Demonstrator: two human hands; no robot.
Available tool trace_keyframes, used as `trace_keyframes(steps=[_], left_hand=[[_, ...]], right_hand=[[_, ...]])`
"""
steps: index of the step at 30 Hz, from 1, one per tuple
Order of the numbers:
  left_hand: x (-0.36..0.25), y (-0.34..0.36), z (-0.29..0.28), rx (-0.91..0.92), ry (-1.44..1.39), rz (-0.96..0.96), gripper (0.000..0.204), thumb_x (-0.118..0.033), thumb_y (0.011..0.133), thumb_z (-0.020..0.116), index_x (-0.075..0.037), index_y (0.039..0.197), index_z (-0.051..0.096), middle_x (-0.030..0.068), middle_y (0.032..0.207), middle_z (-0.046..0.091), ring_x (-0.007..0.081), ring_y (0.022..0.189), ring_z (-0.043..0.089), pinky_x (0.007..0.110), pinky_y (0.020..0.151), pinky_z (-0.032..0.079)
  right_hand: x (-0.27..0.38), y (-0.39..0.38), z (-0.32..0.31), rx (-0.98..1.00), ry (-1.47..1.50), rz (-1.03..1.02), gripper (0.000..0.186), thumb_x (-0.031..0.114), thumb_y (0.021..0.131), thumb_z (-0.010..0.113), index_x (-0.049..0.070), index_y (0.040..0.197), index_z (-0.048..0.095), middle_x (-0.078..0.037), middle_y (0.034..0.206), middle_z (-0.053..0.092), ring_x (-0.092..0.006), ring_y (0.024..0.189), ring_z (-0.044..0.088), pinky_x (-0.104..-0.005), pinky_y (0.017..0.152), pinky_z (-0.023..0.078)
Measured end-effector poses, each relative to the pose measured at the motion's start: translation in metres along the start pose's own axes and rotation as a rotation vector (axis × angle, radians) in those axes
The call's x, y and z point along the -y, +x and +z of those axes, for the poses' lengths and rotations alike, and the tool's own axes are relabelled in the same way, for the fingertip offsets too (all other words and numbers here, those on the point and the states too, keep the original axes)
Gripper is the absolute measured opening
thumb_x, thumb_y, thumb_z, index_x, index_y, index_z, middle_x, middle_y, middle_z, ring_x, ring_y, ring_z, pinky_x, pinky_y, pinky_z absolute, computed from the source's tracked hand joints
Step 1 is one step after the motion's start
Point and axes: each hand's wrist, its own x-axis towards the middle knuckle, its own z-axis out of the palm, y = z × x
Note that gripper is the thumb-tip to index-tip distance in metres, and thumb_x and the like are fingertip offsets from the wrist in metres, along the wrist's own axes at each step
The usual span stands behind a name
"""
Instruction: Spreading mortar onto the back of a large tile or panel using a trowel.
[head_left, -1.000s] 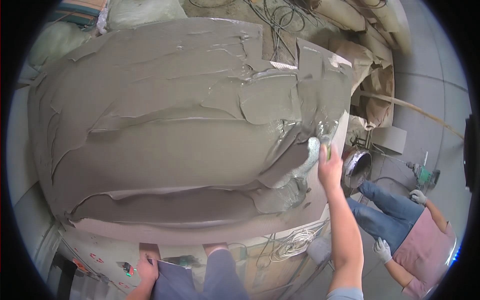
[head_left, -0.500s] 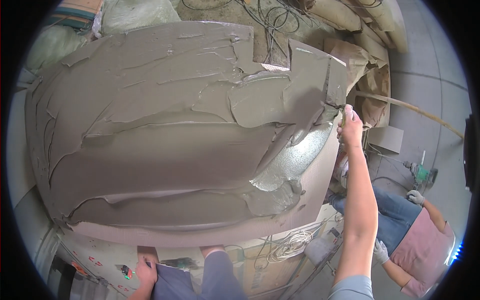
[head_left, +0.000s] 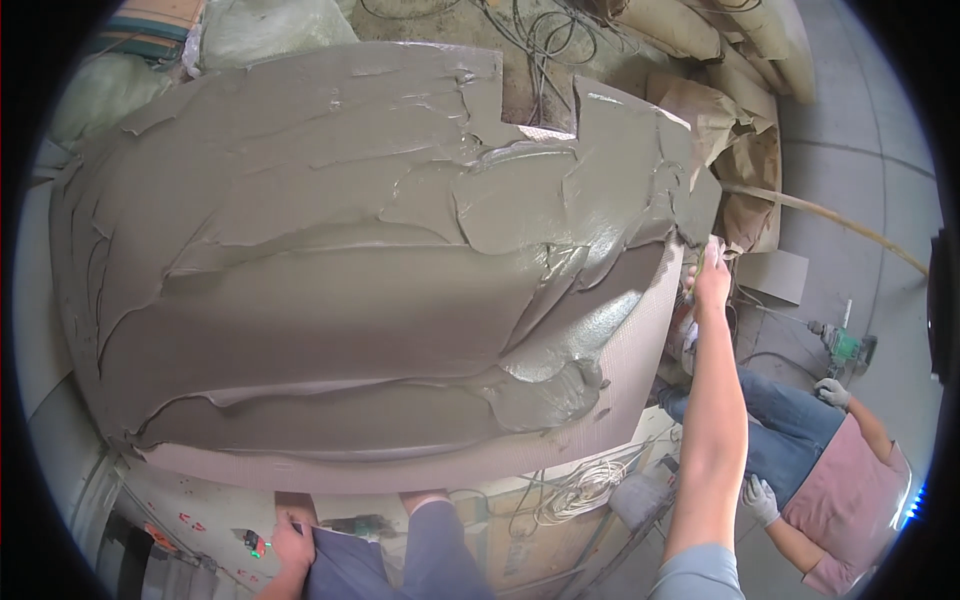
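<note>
A large panel with a ribbed pale back lies in front of me, mostly coated with wet grey mortar. My right hand is closed around the handle of a trowel at the panel's right edge. The mortar-smeared trowel blade reaches up from the hand, partly beyond that edge. Below the hand, a thinly coated shiny strip runs to a thick lump of mortar. My left hand is down beside my thigh, below the panel's near edge, fingers curled; what they hold, if anything, is hidden.
A person in a pink shirt and gloves is at the lower right, near a green power tool. A wooden pole, torn brown paper and rolls lie right of the panel. Cables coil behind its notch.
My right hand has moved slightly right and toward me with the trowel. Its blade has swung outward past the panel's right edge, and fresh mortar covers the strip's upper part. My left hand has barely moved.
</note>
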Motion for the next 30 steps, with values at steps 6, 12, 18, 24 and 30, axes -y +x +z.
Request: trace_keyframes(steps=[6, 12, 18, 24, 30], left_hand=[[-0.006, -0.008, -0.002, 0.002, 0.010, -0.035, 0.050, -0.035, 0.088, 0.064, -0.002, 0.125, 0.054, 0.0262, 0.106, 0.065, 0.0439, 0.101, 0.061, 0.053, 0.090, 0.047], [-0.002, -0.009, -0.001, -0.007, -0.007, -0.030, 0.050, -0.033, 0.088, 0.065, -0.002, 0.125, 0.054, 0.0254, 0.109, 0.066, 0.0438, 0.103, 0.062, 0.053, 0.090, 0.047], [-0.006, -0.003, 0.011, -0.040, -0.011, 0.052, 0.046, -0.030, 0.086, 0.066, -0.001, 0.120, 0.054, 0.0242, 0.103, 0.066, 0.0446, 0.098, 0.063, 0.054, 0.086, 0.047], [-0.018, -0.005, 0.000, 0.050, 0.040, 0.013, 0.046, -0.030, 0.087, 0.065, -0.002, 0.121, 0.054, 0.0227, 0.109, 0.065, 0.0416, 0.103, 0.062, 0.052, 0.088, 0.047], [-0.012, 0.008, 0.013, 0.081, 0.062, 0.123, 0.058, -0.035, 0.090, 0.063, 0.002, 0.133, 0.050, 0.0227, 0.117, 0.065, 0.0412, 0.109, 0.062, 0.049, 0.094, 0.048]], right_hand=[[0.031, -0.034, -0.005, -0.067, 0.036, -0.017, 0.035, 0.042, 0.103, 0.049, 0.008, 0.107, 0.055, 0.001, 0.066, 0.050, -0.0092, 0.047, 0.047, -0.0268, 0.038, 0.037], [0.121, -0.029, 0.056, 0.251, 0.131, -0.006, 0.033, 0.041, 0.101, 0.052, 0.010, 0.110, 0.054, -0.002, 0.079, 0.054, -0.0100, 0.056, 0.049, -0.0269, 0.045, 0.040], [0.170, 0.007, 0.121, 0.351, 0.281, -0.054, 0.034, 0.038, 0.100, 0.053, 0.006, 0.111, 0.056, -0.005, 0.082, 0.058, -0.0119, 0.058, 0.052, -0.0320, 0.048, 0.045], [0.128, -0.065, 0.106, 0.220, 0.219, -0.220, 0.031, 0.037, 0.104, 0.050, 0.006, 0.106, 0.053, -0.003, 0.078, 0.054, -0.0096, 0.054, 0.052, -0.0275, 0.042, 0.043], [-0.035, -0.082, 0.061, -0.084, -0.108, -0.215, 0.032, 0.034, 0.104, 0.050, 0.002, 0.108, 0.049, -0.005, 0.075, 0.054, -0.0124, 0.050, 0.050, -0.0278, 0.042, 0.042]])
